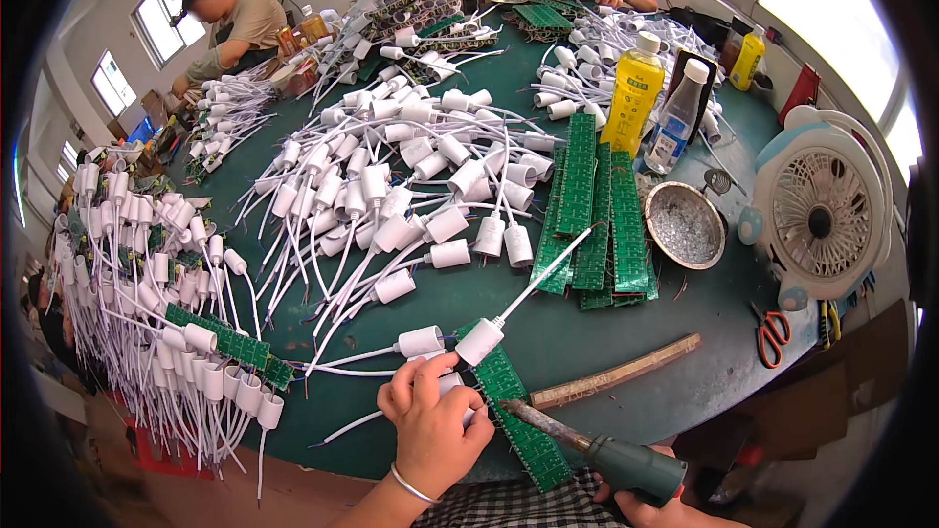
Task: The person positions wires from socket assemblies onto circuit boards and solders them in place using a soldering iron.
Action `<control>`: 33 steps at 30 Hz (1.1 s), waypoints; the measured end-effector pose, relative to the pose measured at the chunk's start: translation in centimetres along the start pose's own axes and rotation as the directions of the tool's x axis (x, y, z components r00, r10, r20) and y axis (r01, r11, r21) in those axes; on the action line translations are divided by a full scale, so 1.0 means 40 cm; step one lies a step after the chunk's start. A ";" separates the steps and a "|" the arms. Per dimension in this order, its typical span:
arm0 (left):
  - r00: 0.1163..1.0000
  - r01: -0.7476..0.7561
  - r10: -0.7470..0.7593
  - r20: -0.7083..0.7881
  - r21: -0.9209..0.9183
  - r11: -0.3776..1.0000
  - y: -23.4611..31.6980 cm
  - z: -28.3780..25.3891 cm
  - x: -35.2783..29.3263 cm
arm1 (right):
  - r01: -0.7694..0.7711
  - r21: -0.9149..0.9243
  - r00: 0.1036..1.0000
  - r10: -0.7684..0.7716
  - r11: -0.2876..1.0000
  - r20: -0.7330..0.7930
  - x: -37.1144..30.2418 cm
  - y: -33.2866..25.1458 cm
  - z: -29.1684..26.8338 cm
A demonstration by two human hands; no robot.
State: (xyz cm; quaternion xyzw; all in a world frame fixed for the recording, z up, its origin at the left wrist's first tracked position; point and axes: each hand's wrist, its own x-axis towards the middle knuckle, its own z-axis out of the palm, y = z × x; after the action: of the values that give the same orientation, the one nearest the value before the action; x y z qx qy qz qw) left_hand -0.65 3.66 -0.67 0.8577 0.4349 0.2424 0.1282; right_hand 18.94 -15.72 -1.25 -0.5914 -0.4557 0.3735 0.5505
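Our left hand pinches a white socket; just right of this grip lies the green board, then the iron, its handle wrapped by our right hand, its tip over the board. We would do best to steady the socket, fingers clear of the tip.

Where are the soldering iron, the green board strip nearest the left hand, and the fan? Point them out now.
Soldering iron (618,461): head view, front of its dark green handle.
Green board strip (521,437): head view, middle of its face.
Fan (822,223): head view, dark central hub.
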 end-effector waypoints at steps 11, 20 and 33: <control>1.000 -0.007 0.007 0.010 0.013 1.000 0.000 0.001 0.003 | 0.150 -0.279 0.989 -0.146 0.948 0.034 0.014 -0.013 0.007; 1.000 -0.014 0.013 0.020 0.026 1.000 0.001 -0.003 0.008 | 0.089 -0.126 0.996 -0.089 0.988 0.004 -0.015 0.036 -0.009; 0.986 -0.160 0.154 0.063 0.100 0.982 -0.014 -0.016 0.018 | 0.049 -0.079 0.999 -0.048 0.996 0.017 -0.012 0.026 -0.003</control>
State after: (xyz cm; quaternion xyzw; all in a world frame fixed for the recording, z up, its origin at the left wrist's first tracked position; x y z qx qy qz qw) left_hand -1.01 4.59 -0.15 0.9011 0.3744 0.2053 0.0756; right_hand 19.04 -16.19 -2.28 -0.5987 -0.4885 0.3461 0.5322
